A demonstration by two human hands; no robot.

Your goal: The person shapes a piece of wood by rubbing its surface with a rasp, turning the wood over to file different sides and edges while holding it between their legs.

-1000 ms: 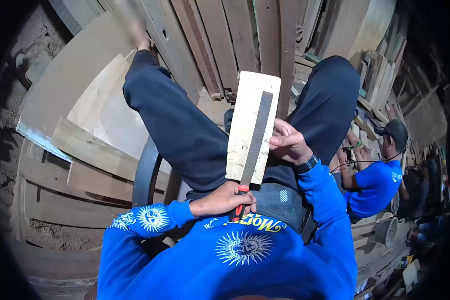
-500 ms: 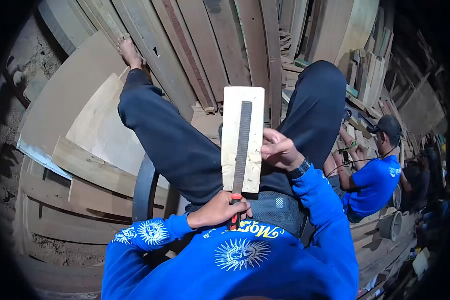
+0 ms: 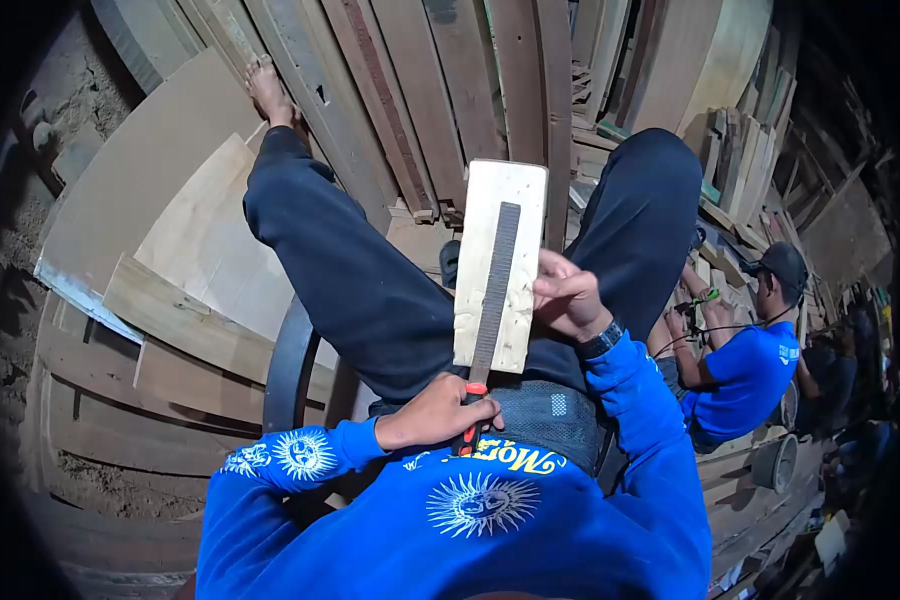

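My left hand (image 3: 438, 413) is closed round the red and black handle of a long flat file (image 3: 498, 290), close to my waist. The file's dark ridged blade points away from me and lies over the face of a pale wooden block (image 3: 473, 270). My right hand (image 3: 573, 297) pinches the right edge of this block between thumb and fingers. The block is held up between my thighs, tilted slightly to the right. My right fingertips behind the block are hidden.
Long planks (image 3: 425, 100) lie beyond my legs, and plywood sheets (image 3: 190, 220) lean at the left. A co-worker in a blue shirt (image 3: 755, 370) sits at the right, holding a green item. A grey bucket (image 3: 773, 463) stands behind that person.
The block has moved a little away from me and to the right, tilting slightly. The file's tip now lies farther below the block's top edge. Both hands keep their grip.
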